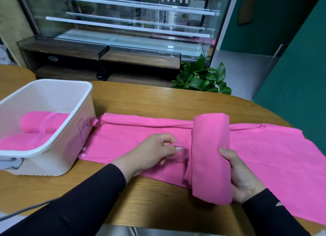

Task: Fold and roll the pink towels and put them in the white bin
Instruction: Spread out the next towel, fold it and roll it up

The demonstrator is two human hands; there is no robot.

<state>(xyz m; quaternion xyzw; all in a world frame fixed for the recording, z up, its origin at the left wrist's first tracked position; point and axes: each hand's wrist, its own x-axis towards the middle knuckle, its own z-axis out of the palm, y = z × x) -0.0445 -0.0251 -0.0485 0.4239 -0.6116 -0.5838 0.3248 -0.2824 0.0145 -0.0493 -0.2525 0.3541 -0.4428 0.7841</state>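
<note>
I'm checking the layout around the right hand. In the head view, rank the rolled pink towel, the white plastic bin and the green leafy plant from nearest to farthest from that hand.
From the right hand:
1. Rolled pink towel: gripped by that hand, at its left.
2. Green leafy plant: beyond the table's far edge, farther back.
3. White plastic bin: far left on the table, already holding pink rolls.

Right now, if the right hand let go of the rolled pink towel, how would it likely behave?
The rolled pink towel is soft cloth, so it would probably sag rather than stay stiff. Its loose tail, pinched by the left hand, suggests it may unroll. Being round, it could roll along the table once the right hand releases it.
</note>
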